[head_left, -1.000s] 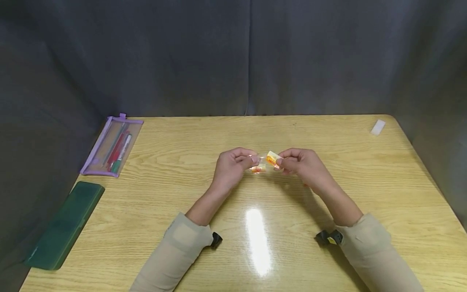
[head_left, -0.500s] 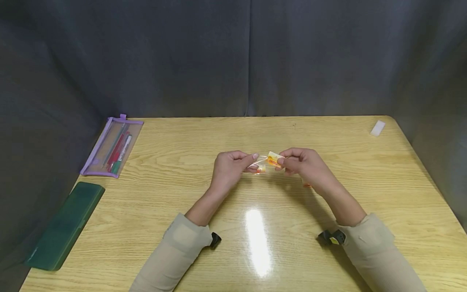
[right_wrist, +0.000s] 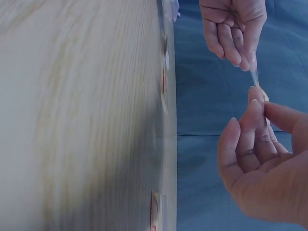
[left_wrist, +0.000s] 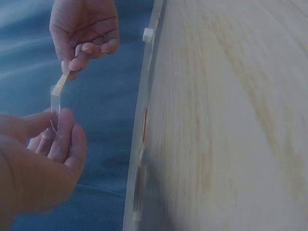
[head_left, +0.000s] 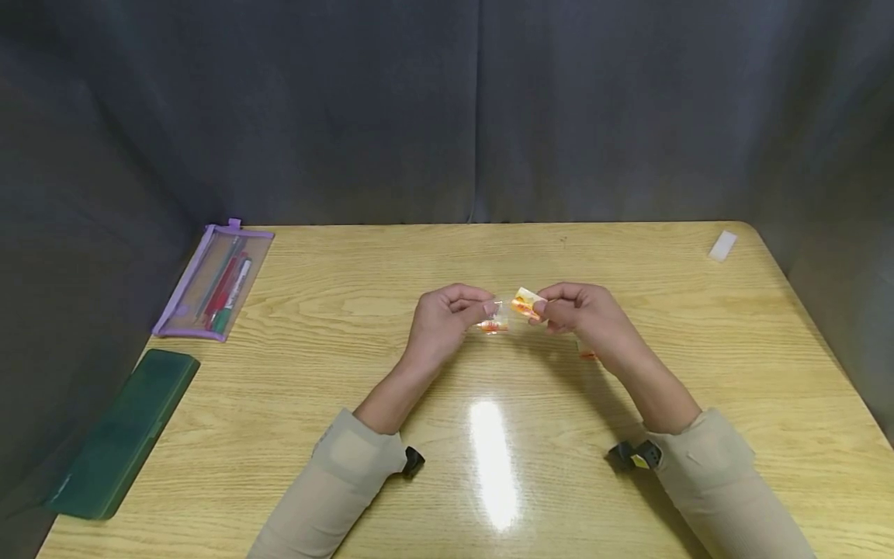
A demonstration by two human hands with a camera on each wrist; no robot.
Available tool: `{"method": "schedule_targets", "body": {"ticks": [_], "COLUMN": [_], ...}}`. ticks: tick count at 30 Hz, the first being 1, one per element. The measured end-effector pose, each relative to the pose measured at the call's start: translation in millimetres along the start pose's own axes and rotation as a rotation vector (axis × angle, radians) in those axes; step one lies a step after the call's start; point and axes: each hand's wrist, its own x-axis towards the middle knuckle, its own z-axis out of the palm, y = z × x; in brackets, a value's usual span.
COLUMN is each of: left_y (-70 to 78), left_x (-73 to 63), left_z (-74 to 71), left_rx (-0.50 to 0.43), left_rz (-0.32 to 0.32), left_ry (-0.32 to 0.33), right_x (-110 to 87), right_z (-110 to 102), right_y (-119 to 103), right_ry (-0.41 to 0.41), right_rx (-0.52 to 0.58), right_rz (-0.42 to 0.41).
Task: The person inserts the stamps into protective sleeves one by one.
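While the right hand (head_left: 583,314) pinches a small yellow card (head_left: 527,303) between thumb and finger, the left hand (head_left: 443,318) pinches a thin clear wrap (left_wrist: 56,102) right next to it. Both things are up over the table (head_left: 349,264), near its middle. The left thumb has just moved. About 0.5 seconds ago it stuck out straight, and the wrap made a shiny line over to the card. Now the thumb lies bent with the fingers, and that line is hard to see from above. The card has hardly moved. From the side, the wrap and the card seem to meet, but I can't tell if the card is inside the wrap. I think this means the left hand took a new grip, and the 2 things are still being worked on together. On the table, 1 bright piece (head_left: 494,326) lies by the left fingers, and 1 other piece (head_left: 588,355) lies by the right wrist. A purple pouch (head_left: 187,335) and a green box (head_left: 129,435) sit on the left side.
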Motion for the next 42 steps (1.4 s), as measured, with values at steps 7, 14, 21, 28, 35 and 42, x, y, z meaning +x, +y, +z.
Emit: {"method": "schedule_targets", "body": {"ticks": [7, 14, 21, 28, 35, 42], "left_y": [-0.2, 0.3, 1.4, 2.5, 1.8, 1.7], "left_x": [0.5, 1.0, 0.5, 0.3, 0.0, 0.8], "left_z": [-0.1, -0.8, -1.2, 0.0, -0.9, -0.6], "left_rx": [-0.014, -0.031, -0.046, -0.108, -0.133, -0.131], "left_rz": [0.004, -0.024, -0.048, -0.043, -0.024, -0.017], "left_ry": [-0.004, 0.007, 0.027, 0.014, 0.013, 0.016], "right_x": [-0.7, -1.1, -0.1, 0.7, 0.4, 0.0], "right_z": [-0.3, -0.3, -0.5, -0.8, -1.3, -0.7], "right_y": [-0.7, -1.1, -0.7, -1.0, -1.1, -1.5], "right_ry": [0.008, -0.011, 0.009, 0.019, 0.019, 0.022], "right_rx": [0.016, 0.001, -0.020, -0.012, -0.006, 0.013], "right_rz": [-0.018, -0.002, -0.006, -0.013, -0.013, -0.011]}}
